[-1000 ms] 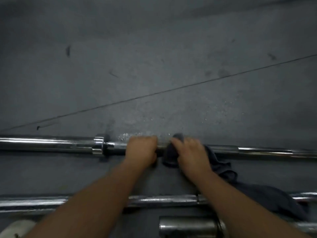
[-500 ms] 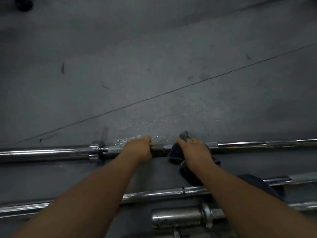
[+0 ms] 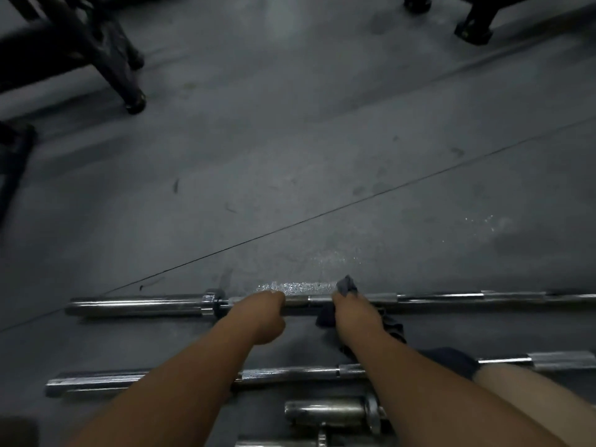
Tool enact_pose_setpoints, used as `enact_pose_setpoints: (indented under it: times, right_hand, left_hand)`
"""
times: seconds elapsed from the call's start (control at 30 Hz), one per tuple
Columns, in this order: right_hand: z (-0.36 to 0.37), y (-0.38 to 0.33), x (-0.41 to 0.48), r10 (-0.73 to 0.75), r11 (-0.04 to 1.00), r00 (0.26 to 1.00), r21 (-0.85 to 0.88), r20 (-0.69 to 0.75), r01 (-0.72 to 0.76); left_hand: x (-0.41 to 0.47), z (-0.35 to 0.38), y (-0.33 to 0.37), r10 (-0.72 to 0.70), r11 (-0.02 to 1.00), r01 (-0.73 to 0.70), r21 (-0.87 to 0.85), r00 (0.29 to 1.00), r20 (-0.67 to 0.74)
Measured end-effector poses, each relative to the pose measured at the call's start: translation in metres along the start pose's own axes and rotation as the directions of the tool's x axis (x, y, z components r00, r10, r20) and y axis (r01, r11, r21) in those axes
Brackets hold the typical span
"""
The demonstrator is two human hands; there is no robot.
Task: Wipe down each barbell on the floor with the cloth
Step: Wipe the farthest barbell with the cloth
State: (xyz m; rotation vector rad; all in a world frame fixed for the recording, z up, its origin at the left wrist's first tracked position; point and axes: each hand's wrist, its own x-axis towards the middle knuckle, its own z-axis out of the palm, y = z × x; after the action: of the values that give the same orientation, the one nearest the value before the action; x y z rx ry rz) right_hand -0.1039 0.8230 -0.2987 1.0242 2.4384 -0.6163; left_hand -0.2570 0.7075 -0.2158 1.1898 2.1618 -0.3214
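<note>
Floor | barbells 3 | cloth 1 | left hand, right hand on far barbell

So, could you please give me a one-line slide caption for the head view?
Left hand grips the far barbell while the right hand holds a dark cloth on its shaft.

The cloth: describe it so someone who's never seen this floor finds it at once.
On the grey floor, find the barbell farthest from the camera. The right hand grips its shaft through a dark cloth. It is the only soft, dull thing among shiny metal.
</note>
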Motion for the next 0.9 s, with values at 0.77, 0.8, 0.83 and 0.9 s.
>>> enact_pose_setpoints:
  times: [0.77,0.8,0.83,0.9]
  right_hand:
    - [-0.033,0.008,-0.037,0.122,0.992,0.992,-0.01,-0.043,-0.123]
    - [-0.026,0.01,-0.027,0.09,0.994,0.993,-0.055,-0.071,-0.094]
    - [-0.021,0.006,-0.019,0.063,0.991,0.993,-0.113,-0.097,-0.073]
    - [-0.001,0.003,0.003,-0.013,0.982,0.996,-0.191,-0.09,-0.005]
  left_hand:
    - [0.119,0.074,0.028,0.206,0.973,-0.212,0.089,0.976,0.066]
    - [0.119,0.083,0.031,0.199,0.974,-0.199,0.107,0.98,0.015]
    - [0.116,0.086,0.03,0.208,0.972,-0.202,0.116,0.978,-0.035]
    - [0.113,0.097,0.026,0.218,0.969,-0.202,0.142,0.969,-0.113]
